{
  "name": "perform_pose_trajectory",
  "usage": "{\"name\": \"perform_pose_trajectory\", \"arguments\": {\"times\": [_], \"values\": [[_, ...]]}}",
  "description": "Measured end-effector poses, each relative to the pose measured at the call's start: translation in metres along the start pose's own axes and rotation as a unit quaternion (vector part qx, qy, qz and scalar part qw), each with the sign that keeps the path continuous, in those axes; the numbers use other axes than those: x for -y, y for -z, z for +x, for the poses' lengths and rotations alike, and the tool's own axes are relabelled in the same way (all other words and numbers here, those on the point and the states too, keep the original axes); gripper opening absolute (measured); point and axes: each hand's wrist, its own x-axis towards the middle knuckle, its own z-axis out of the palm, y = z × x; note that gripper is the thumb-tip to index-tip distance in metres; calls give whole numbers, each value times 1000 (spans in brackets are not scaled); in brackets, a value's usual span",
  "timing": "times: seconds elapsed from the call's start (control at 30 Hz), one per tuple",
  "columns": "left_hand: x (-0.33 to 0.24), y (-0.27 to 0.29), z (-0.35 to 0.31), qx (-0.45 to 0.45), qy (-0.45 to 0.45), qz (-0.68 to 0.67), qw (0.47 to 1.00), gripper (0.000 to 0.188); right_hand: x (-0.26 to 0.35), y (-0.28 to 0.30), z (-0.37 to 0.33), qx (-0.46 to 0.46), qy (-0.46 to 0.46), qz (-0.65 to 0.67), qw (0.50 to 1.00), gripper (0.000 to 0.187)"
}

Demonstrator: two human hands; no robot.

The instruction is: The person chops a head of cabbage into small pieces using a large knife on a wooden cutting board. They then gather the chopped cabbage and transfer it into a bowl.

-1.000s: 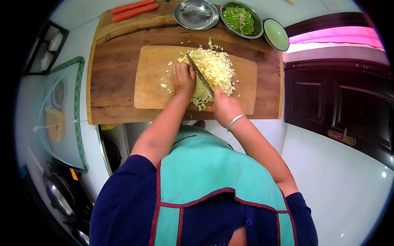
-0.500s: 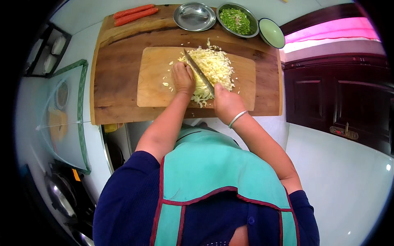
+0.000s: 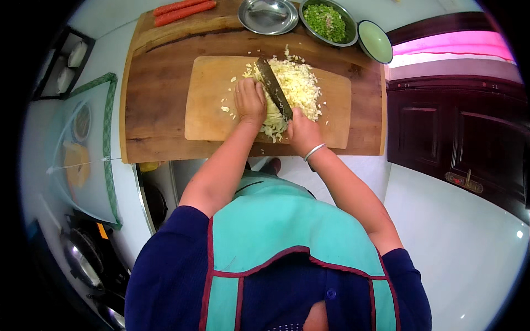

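Note:
A heap of finely chopped pale cabbage [image 3: 301, 85] covers the middle of a wooden cutting board [image 3: 210, 118]. My right hand [image 3: 305, 134] is closed round the handle of a kitchen knife [image 3: 274, 89]. The dark blade slants up and left across the heap, its broad side showing. Just left of the blade, my left hand [image 3: 250, 101] presses on the cabbage with fingers bent and together. Its fingertips are partly hidden, and loose shreds lie round it on the board.
Behind the board, on the wooden table [image 3: 154, 110], lie two carrots [image 3: 185, 12]. Along the far edge stand a shallow metal dish [image 3: 268, 15], a metal bowl of chopped greens [image 3: 327, 25] and a pale green bowl [image 3: 375, 42]. A dark wooden door [image 3: 458, 127] is at the right.
The knife has tipped so that more of its flat side shows, where before it was seen nearly edge-on. My left hand keeps its place beside the blade. The whole view has shifted slightly.

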Motion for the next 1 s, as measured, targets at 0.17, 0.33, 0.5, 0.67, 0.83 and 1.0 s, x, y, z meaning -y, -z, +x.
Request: {"name": "perform_pose_trajectory", "arguments": {"times": [0.17, 0.33, 0.5, 0.67, 0.83, 1.0], "values": [[4, 7, 7, 5, 34, -46, 998, 8, 28, 46, -4, 2, 23, -43, 999, 15], [5, 1, 2, 6, -13, 8, 1000, 9, 42, 60, -16, 52, 25, -58, 997, 15], [6, 3, -4, 40, -22, 36, 998, 11, 44, 53, -4, 113, 0, -73, 991, 20], [8, 0, -11, 34, -22, 26, 999, 10, 25, 7, 1, 41, -28, -32, 998, 21], [11, 12, 2, 44, 12, -54, 998, 8, 15, 13, -6, -32, -2, -16, 999, 19], [12, 6, 3, 34, -5, -14, 999, 8, 53, 53, -17, 65, 0, -85, 994, 18]]}}
